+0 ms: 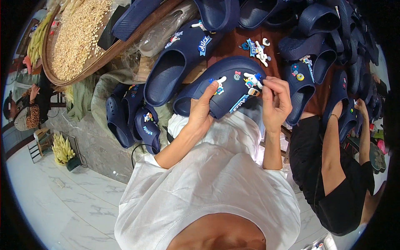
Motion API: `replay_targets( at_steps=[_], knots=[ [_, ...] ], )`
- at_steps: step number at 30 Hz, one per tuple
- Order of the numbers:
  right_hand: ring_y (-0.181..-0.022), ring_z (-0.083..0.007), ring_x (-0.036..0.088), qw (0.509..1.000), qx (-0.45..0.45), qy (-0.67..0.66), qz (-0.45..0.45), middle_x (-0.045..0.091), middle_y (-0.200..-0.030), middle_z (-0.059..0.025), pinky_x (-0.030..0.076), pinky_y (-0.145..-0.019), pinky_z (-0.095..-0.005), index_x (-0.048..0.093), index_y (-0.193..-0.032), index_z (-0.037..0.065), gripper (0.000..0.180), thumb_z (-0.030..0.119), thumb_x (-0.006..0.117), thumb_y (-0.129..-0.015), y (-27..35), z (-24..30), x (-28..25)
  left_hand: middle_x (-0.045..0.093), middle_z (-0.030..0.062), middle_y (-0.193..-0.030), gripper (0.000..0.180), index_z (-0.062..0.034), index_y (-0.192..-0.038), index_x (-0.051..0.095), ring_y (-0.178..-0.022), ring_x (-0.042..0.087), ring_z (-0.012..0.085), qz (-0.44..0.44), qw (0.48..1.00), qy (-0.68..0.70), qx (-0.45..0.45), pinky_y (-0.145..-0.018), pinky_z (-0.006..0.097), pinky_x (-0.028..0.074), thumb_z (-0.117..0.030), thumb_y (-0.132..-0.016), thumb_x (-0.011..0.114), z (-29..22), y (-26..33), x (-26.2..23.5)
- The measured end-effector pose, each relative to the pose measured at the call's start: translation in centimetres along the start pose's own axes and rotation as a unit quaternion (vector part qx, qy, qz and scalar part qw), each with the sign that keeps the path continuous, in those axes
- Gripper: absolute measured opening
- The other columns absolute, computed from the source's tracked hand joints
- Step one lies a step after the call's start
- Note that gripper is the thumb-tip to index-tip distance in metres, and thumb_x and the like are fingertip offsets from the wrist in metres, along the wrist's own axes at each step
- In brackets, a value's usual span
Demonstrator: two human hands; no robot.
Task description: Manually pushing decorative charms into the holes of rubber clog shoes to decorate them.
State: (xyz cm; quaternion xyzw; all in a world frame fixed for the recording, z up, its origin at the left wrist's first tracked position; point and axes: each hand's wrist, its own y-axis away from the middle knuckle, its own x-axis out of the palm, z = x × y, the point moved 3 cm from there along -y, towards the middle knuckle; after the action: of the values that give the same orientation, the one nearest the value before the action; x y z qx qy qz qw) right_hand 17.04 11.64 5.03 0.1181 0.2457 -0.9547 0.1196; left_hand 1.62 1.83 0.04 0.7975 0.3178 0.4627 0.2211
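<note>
Navy round-toed rubbery clog [232, 88] is gripped by left hand [201, 110] above lap [238, 127]; right hand [277, 102] is curled beside white-and-blue moulded charm [253, 81] (pinch can't be confirmed). Charm could be dislodged by tugging.

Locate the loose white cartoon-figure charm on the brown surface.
In the head view, the white charm lies upper right of centre, beyond the held dark blue closed-toe clog and just right of a blue banner-shaped charm.

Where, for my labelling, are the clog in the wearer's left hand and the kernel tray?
Held clog [231, 89]: head view, middle of its navy upper.
Kernel tray [98, 65]: head view, brown lower rim.
</note>
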Motion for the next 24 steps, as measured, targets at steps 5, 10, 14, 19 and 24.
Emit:
replay_targets(
  at_steps=[5, 10, 14, 19, 24],
  knots=[
    [-0.102, -0.0199, 0.057, 0.996, 0.079, 0.028, -0.019, 0.057, -0.103, -0.0108, 0.046, -0.087, -0.0305, 0.065, -0.102, 0.001, 0.018, 0.004, 0.065, -0.085, 1.2, -1.4, -0.1, 0.060, 0.0140, -0.118, 0.044, 0.0001, -0.124, 0.049, -0.104, 0.063, 0.0224, 0.022, 0.996, 0.055, -0.072, -0.088, 0.036, 0.055, -0.020, -0.089, 0.066, -0.6, 0.3, 0.1],
    [-0.107, -0.0196, 0.054, 0.992, 0.125, 0.002, 0.031, 0.055, -0.113, -0.0109, 0.043, -0.092, -0.0300, 0.056, -0.120, 0.000, 0.038, 0.013, 0.068, -0.086, 0.3, -2.4, 0.8, 0.060, 0.0120, -0.121, 0.045, -0.0029, -0.126, 0.049, -0.109, 0.061, 0.0226, 0.033, 0.984, 0.121, -0.127, -0.097, 0.040, 0.049, -0.027, -0.090, 0.063, -1.5, 1.6, -0.1],
    [-0.112, -0.0184, 0.052, 0.973, 0.175, -0.092, 0.118, 0.053, -0.123, -0.0122, 0.040, -0.098, -0.0303, 0.048, -0.129, -0.002, 0.048, 0.011, 0.066, -0.086, -0.4, -2.1, 2.0, 0.061, 0.0113, -0.120, 0.042, -0.0036, -0.125, 0.050, -0.107, 0.062, 0.0215, 0.042, 0.990, 0.102, -0.093, -0.095, 0.037, 0.049, -0.022, -0.089, 0.063, -1.2, 2.4, -0.3],
    [-0.113, -0.0193, 0.051, 0.982, 0.158, -0.047, 0.094, 0.053, -0.124, -0.0127, 0.037, -0.100, -0.0314, 0.050, -0.127, -0.001, 0.045, 0.013, 0.062, -0.086, -0.4, -1.4, 1.7, 0.060, 0.0129, -0.121, 0.043, -0.0011, -0.128, 0.048, -0.109, 0.061, 0.0235, 0.059, 0.989, 0.119, -0.066, -0.095, 0.039, 0.050, -0.020, -0.092, 0.061, -0.4, 3.3, -0.3],
    [-0.114, -0.0216, 0.051, 0.972, 0.189, -0.138, 0.031, 0.050, -0.127, -0.0139, 0.038, -0.101, -0.0324, 0.048, -0.127, -0.001, 0.051, 0.017, 0.061, -0.082, -0.1, -2.1, 2.3, 0.056, 0.0097, -0.126, 0.045, -0.0041, -0.132, 0.043, -0.114, 0.057, 0.0188, 0.127, 0.987, 0.099, 0.017, -0.097, 0.036, 0.047, -0.017, -0.092, 0.060, -2.0, 6.4, 0.8]
  ],
)
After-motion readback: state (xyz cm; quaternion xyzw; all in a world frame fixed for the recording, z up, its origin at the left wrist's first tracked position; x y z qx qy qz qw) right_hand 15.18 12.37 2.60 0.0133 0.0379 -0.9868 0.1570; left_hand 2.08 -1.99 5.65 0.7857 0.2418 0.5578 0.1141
